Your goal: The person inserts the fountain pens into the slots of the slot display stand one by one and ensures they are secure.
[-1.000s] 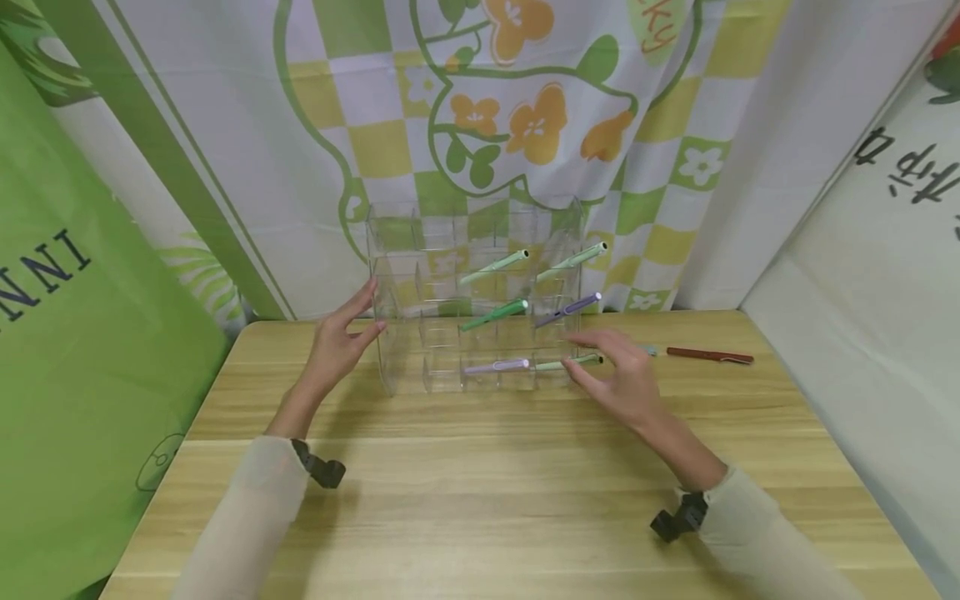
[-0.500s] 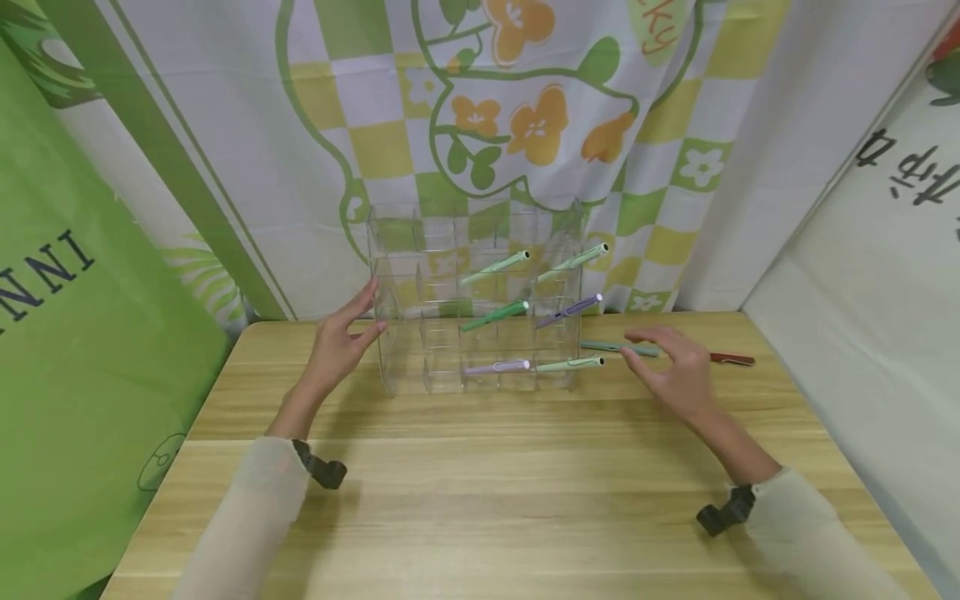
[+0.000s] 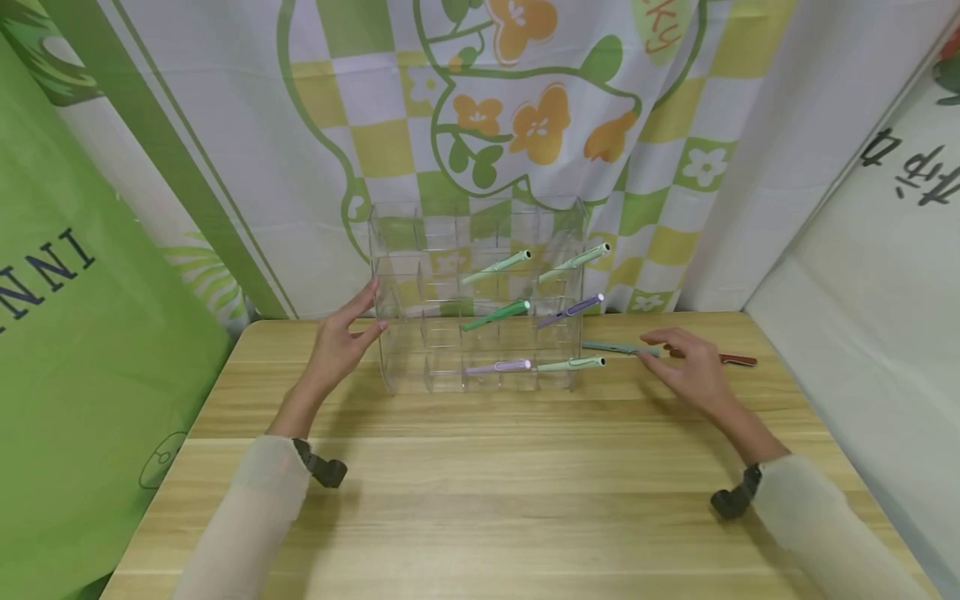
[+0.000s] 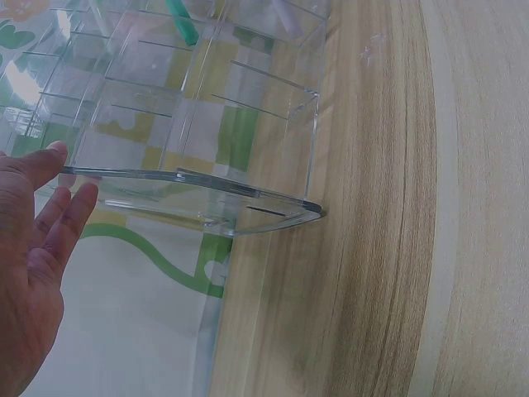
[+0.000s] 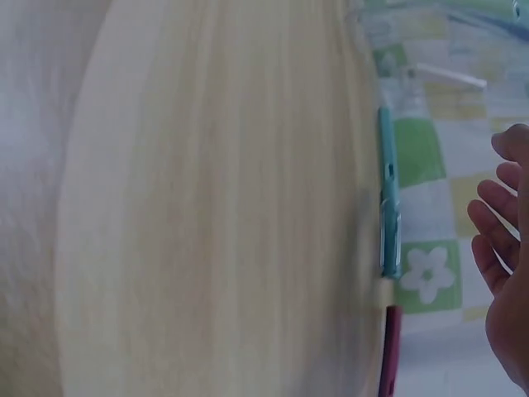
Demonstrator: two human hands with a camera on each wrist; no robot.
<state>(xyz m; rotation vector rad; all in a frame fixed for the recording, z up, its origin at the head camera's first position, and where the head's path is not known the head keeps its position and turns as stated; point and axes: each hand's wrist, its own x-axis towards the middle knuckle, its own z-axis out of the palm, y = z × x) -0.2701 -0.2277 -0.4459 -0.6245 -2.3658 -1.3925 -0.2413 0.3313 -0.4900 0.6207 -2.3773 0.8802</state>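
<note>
A clear compartmented pen rack (image 3: 442,377) stands upright at the back of the table. My left hand (image 3: 337,346) grips its left side panel, thumb on one face and fingers on the other in the left wrist view. Pale green pens (image 3: 497,267), a green pen (image 3: 495,316), a dark purple pen (image 3: 570,312) and a lilac pen (image 3: 497,367) stick out of its compartments. Right of the rack, my right hand (image 3: 693,371) hovers by the end of a teal pen (image 3: 615,347), thumb and fingers apart and holding nothing. A brown-red pen (image 3: 738,360) lies partly hidden behind that hand.
The wooden table (image 3: 480,500) stretches forward from the rack. Behind it hangs a patterned curtain (image 3: 382,150). A green cloth (image 3: 90,333) borders the left side and a white printed cloth (image 3: 870,275) the right.
My right hand has moved right, from the rack's lower right corner to the teal pen's far end, uncovering that pen. The left hand stays on the rack.
</note>
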